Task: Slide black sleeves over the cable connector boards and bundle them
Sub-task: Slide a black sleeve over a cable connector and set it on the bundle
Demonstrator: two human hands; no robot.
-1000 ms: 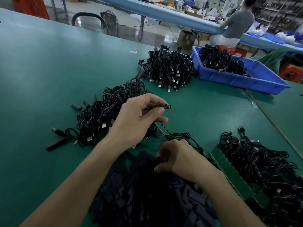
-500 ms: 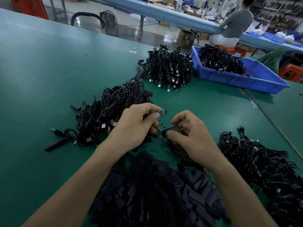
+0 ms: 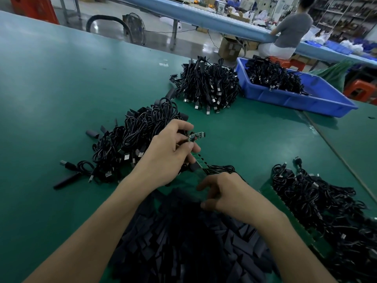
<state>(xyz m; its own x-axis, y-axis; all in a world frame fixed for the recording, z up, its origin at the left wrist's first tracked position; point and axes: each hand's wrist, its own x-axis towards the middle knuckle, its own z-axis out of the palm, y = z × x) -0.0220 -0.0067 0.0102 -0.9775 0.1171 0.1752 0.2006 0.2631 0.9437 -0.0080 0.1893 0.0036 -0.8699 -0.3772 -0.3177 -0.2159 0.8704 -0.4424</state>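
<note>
**Two grips, only one sure**

At centre frame our left hand (image 3: 169, 154) pinches a circuit board (image 3: 197, 136) between thumb and fingers. Lower down, our right hand (image 3: 230, 194) curls over the pile of black sleeves (image 3: 183, 248); we cannot tell whether it grips one.

Tabletop (image 3: 61, 88): broad green surface.
Blue tray (image 3: 326, 103): far right of the tabletop.
Person (image 3: 291, 31): grey top, seated at a long bench (image 3: 204, 19) behind.
Cardboard box (image 3: 230, 48): on the floor, under that bench.
</note>
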